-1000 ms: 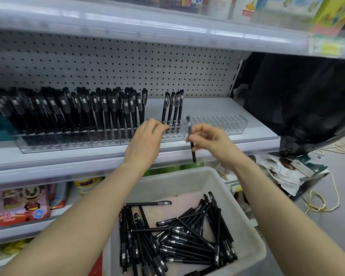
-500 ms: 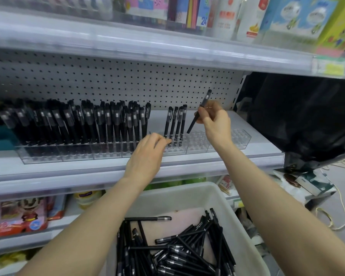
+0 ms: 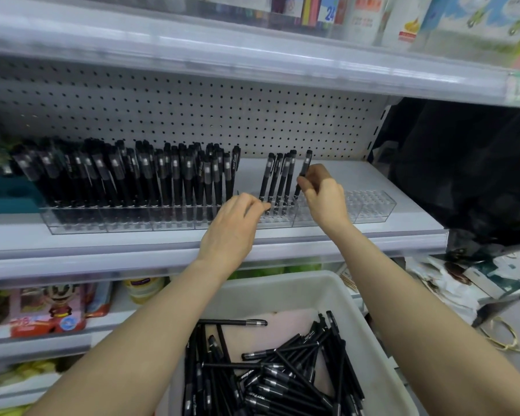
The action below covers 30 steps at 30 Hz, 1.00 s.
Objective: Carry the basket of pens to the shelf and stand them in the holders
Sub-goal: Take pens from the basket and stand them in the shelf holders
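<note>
Right hand [image 3: 324, 199] lowered pen [image 3: 305, 168], now upright at holder [image 3: 373, 205].

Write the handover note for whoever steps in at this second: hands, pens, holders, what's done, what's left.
Left hand: empty, fingertips resting on top of the clear holders, beside four standing pens.
Right hand: pinches one black pen, tilted, tip at the holes just right of those four. Not clearly seated.
Done: the white basket is at the shelf, and a dense row of pens fills the holders to the left.
Left: seat this pen, then fill the empty right-hand holes from the pile of pens in the basket.
</note>
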Each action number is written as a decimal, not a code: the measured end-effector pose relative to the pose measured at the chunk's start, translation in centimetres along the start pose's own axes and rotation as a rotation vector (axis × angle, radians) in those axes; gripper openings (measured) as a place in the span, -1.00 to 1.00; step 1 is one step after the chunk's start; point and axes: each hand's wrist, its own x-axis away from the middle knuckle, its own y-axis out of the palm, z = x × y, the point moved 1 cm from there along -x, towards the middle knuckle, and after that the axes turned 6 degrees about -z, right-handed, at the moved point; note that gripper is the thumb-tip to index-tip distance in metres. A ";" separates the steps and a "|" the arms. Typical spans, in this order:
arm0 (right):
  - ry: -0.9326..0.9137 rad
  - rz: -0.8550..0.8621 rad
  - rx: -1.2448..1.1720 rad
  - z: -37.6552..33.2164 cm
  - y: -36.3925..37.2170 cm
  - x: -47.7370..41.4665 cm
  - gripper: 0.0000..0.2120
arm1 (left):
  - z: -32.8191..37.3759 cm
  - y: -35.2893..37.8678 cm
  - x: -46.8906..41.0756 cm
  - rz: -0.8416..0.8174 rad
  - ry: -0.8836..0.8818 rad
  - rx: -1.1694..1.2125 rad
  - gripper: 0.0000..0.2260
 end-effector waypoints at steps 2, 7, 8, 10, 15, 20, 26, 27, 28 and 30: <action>0.004 -0.003 -0.010 -0.1 0.0 0.0 -0.80 | 0.0 0.0 0.0 -0.002 -0.005 0.002 -0.55; 0.035 -0.058 0.028 -0.2 -0.2 -0.1 -0.81 | 0.1 -0.2 0.1 -0.011 -0.007 0.011 -0.55; 0.047 -0.075 0.022 -0.2 -0.3 -0.1 -0.81 | 0.1 -0.2 0.0 -0.016 -0.007 0.012 -0.56; 0.067 -0.064 0.018 -0.3 -0.5 0.4 -0.74 | 0.3 -0.4 0.0 -0.025 -0.015 0.021 -0.58; -0.119 0.214 0.045 -0.1 0.5 6.5 -0.80 | 0.5 -0.6 -0.1 -0.034 -0.036 0.030 -0.60; -0.214 0.052 0.078 1.7 5.2 14.2 -0.89 | 0.3 -0.5 0.0 -0.023 -0.029 0.030 -0.62; -0.170 -0.477 0.298 3.4 9.0 17.3 -0.79 | 0.0 -0.3 -0.1 -0.023 -0.032 0.021 -0.65; -0.162 -0.547 0.349 3.5 9.3 17.5 -0.78 | 0.0 -0.2 -0.1 -0.026 -0.042 0.025 -0.67; -0.157 -0.604 0.395 3.7 9.5 17.8 -0.78 | 0.0 -0.2 -0.1 -0.029 -0.050 0.032 -0.69; -0.159 -0.696 0.492 4.2 10.0 18.2 -0.80 | 0.1 -0.2 -0.1 -0.025 -0.052 0.032 -0.70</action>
